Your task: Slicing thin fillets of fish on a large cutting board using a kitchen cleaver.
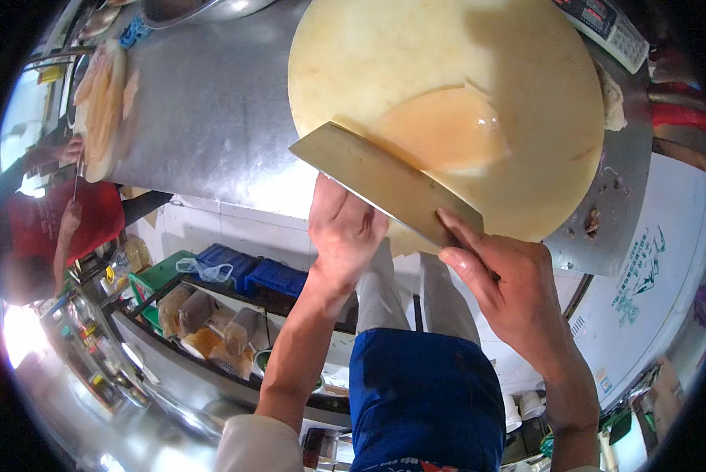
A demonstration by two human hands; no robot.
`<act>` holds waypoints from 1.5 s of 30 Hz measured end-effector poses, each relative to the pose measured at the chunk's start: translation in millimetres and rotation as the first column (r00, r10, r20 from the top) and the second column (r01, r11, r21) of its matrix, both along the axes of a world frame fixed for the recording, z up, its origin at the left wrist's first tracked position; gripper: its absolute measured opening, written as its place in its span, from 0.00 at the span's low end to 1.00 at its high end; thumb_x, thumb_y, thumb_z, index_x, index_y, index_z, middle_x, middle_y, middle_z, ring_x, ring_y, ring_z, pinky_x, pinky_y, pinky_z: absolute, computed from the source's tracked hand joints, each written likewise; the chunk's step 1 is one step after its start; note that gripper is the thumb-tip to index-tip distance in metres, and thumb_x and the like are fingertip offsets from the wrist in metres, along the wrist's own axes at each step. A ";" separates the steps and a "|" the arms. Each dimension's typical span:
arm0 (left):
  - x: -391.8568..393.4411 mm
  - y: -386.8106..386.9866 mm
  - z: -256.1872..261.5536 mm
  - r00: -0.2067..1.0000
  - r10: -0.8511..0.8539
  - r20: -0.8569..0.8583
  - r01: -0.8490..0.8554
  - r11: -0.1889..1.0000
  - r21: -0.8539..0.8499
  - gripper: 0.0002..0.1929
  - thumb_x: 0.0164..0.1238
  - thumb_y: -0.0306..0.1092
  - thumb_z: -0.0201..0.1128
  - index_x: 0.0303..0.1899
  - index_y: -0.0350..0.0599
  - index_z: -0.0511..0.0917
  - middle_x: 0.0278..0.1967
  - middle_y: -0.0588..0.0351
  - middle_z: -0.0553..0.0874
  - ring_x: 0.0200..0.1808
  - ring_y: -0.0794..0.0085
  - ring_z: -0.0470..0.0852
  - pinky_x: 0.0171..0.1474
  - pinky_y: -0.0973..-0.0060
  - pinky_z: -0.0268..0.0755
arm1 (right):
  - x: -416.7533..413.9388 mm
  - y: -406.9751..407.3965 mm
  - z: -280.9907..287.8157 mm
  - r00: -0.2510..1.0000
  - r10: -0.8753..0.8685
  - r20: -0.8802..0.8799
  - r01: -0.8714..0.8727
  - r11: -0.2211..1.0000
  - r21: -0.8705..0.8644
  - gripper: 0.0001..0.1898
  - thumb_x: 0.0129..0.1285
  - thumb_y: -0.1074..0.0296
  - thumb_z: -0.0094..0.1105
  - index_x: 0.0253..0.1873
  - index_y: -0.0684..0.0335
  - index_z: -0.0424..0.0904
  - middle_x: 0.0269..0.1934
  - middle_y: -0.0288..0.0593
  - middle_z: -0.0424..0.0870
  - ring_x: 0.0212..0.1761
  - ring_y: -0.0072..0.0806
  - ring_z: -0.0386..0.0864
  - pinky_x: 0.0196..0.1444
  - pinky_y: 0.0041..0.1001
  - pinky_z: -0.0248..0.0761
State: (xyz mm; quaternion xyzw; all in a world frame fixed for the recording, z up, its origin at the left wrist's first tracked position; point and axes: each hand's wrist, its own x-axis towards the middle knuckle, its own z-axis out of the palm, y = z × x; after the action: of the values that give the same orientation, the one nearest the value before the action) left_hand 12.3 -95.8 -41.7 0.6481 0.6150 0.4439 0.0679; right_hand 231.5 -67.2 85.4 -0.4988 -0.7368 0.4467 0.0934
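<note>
My right hand [509, 274] grips the handle of a wide Chinese cleaver [391, 177], its index finger laid along the blade. The blade slants across the near edge of a round, yellowish cutting board [376, 53]. My left hand [347, 227] is curled close by the blade's lower edge, its upper part hidden by the cleaver. Whether those fingers hold anything cannot be seen. Just beyond the blade, a smooth, pale orange slab of raw flesh [453, 127], perhaps a fish fillet, lies flat on the board.
At the left, a person in red [64, 218] holds a knife near a white board [99, 168] bearing pale fillets. A digital scale [607, 29] stands back right, and a cloth [613, 97] touches the board's right side. Blue crates [276, 277] sit below the steel table [211, 118]; a white freezer [660, 265] is right.
</note>
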 end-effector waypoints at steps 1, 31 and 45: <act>0.1 -1.3 0.1 1.000 0.008 -0.001 -0.008 0.999 -0.034 0.16 0.59 0.18 0.78 0.50 0.38 0.94 0.51 0.45 0.93 0.57 0.45 0.91 0.62 0.56 0.84 | -0.6 -0.5 -2.8 1.000 -0.015 -0.022 0.015 1.000 0.012 0.23 0.81 0.57 0.71 0.72 0.63 0.87 0.33 0.61 0.88 0.34 0.55 0.88 0.41 0.47 0.79; -13.6 -7.6 0.0 1.000 0.012 -0.017 -0.013 0.998 -0.054 0.18 0.57 0.15 0.78 0.50 0.35 0.93 0.53 0.44 0.93 0.57 0.45 0.91 0.62 0.58 0.85 | -7.9 -5.7 8.0 1.000 -0.003 -0.020 0.003 1.000 0.013 0.23 0.80 0.57 0.71 0.71 0.63 0.87 0.40 0.61 0.92 0.40 0.57 0.92 0.45 0.48 0.83; -17.4 -12.1 -0.8 1.000 0.013 -0.008 -0.014 0.998 -0.058 0.19 0.55 0.15 0.77 0.52 0.32 0.92 0.53 0.43 0.93 0.60 0.41 0.91 0.65 0.53 0.85 | -16.2 -4.3 -2.2 0.999 0.023 -0.036 -0.020 0.998 0.065 0.23 0.81 0.56 0.71 0.71 0.63 0.87 0.37 0.61 0.90 0.37 0.55 0.90 0.43 0.47 0.81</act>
State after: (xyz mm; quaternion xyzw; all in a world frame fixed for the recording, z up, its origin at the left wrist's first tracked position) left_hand -5.2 -107.9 -42.4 0.6435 0.6322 0.4238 0.0813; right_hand 215.3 -71.5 83.2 -0.4792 -0.7543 0.4330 0.1183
